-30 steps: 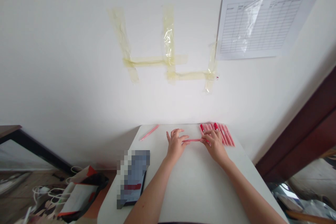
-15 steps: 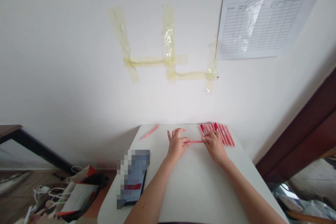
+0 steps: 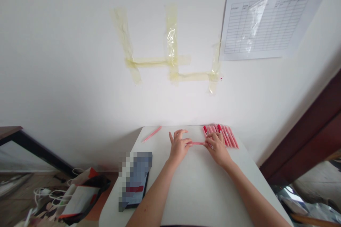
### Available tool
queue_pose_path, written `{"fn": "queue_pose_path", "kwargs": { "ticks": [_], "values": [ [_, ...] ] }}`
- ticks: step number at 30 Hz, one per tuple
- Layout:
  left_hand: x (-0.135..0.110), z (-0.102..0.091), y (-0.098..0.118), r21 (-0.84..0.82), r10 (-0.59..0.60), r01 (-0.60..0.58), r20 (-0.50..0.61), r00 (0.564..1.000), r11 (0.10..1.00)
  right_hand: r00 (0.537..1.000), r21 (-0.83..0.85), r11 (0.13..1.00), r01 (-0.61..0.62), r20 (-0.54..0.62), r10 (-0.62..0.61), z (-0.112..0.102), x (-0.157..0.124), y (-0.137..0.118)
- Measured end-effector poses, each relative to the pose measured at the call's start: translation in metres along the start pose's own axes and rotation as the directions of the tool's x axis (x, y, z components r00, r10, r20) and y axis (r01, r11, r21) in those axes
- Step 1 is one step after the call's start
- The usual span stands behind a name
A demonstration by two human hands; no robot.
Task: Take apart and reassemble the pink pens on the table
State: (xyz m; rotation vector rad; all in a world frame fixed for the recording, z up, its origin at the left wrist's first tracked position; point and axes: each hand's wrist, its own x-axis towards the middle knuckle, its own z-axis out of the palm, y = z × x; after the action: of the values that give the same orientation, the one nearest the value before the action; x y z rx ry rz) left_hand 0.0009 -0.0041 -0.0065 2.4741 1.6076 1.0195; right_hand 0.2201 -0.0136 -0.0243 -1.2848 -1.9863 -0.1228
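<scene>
A slim pink pen (image 3: pixel 197 143) lies level between my two hands, low over the white table (image 3: pixel 197 188). My left hand (image 3: pixel 179 146) pinches its left end between thumb and finger, the other fingers spread. At the right end my right hand (image 3: pixel 216 146) grips it with closed fingertips. Behind my right hand lies a row of several pink pens (image 3: pixel 231 137), side by side, a couple with red caps; my hand hides part of them. One more pink pen (image 3: pixel 152 134) rests alone, slanted, near the table's back left corner.
A phone (image 3: pixel 135 181), partly pixelated, lies at the table's left edge. The white wall (image 3: pixel 80 60) rises behind the table, with yellowed tape and a printed sheet (image 3: pixel 263 25) on it. Bags and cables (image 3: pixel 77 198) sit on the floor at left.
My right hand has shifted very slightly left along the pen, so a shorter stretch shows between my hands. The other pens and the phone stay where they were.
</scene>
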Motion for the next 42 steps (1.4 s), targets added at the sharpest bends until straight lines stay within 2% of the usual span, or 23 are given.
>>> {"fn": "queue_pose_path", "kwargs": {
  "ticks": [6, 10, 12, 16, 23, 30, 34, 37, 38, 40, 42],
  "values": [
    [0.000, -0.001, 0.001, 0.001, -0.001, 0.001, -0.005, 1.000, 1.000, 1.000, -0.050, 0.999, -0.013, 0.022, 0.014, 0.006, -0.001, 0.003],
    [0.000, 0.001, 0.001, -0.008, -0.038, 0.038, -0.008, 0.999, 0.999, 0.999, -0.054, 0.998, -0.021, -0.027, 0.020, 0.002, 0.000, 0.002],
    [0.000, 0.002, 0.001, -0.014, -0.040, 0.040, -0.001, 0.999, 0.999, 0.999, -0.052, 0.998, 0.016, -0.044, -0.018, -0.001, 0.000, 0.000],
    [-0.001, 0.003, 0.003, -0.026, -0.016, 0.017, 0.022, 1.000, 1.000, 0.989, -0.031, 0.988, 0.148, 0.015, -0.148, -0.005, 0.001, -0.007],
    [-0.002, 0.004, 0.007, -0.015, 0.004, -0.003, 0.037, 0.999, 1.000, 0.976, -0.026, 0.977, 0.212, 0.061, -0.210, 0.003, 0.003, -0.019],
    [-0.002, 0.006, 0.004, -0.024, -0.021, 0.021, 0.002, 1.000, 0.999, 0.990, 0.032, 0.993, 0.114, 0.076, -0.116, 0.008, 0.001, -0.017],
    [0.000, 0.009, -0.002, -0.015, -0.103, 0.103, -0.043, 0.994, 0.995, 0.999, 0.210, 0.977, -0.029, 0.042, 0.021, 0.008, 0.000, -0.008],
    [0.000, 0.012, -0.007, -0.022, -0.158, 0.157, -0.044, 0.987, 0.987, 0.975, 0.455, 0.865, -0.210, 0.039, 0.216, 0.010, 0.000, -0.001],
    [0.000, 0.013, -0.008, -0.022, -0.166, 0.165, -0.043, 0.985, 0.986, 0.953, 0.546, 0.791, -0.278, 0.055, 0.297, 0.011, 0.000, 0.001],
    [-0.001, 0.015, -0.010, -0.019, -0.168, 0.167, -0.039, 0.985, 0.986, 0.902, 0.724, 0.589, -0.359, 0.106, 0.420, 0.014, 0.001, 0.005],
    [-0.001, 0.016, -0.012, -0.013, -0.163, 0.163, -0.034, 0.986, 0.987, 0.867, 0.852, 0.390, -0.349, 0.136, 0.479, 0.015, 0.002, 0.010]
  ]
}}
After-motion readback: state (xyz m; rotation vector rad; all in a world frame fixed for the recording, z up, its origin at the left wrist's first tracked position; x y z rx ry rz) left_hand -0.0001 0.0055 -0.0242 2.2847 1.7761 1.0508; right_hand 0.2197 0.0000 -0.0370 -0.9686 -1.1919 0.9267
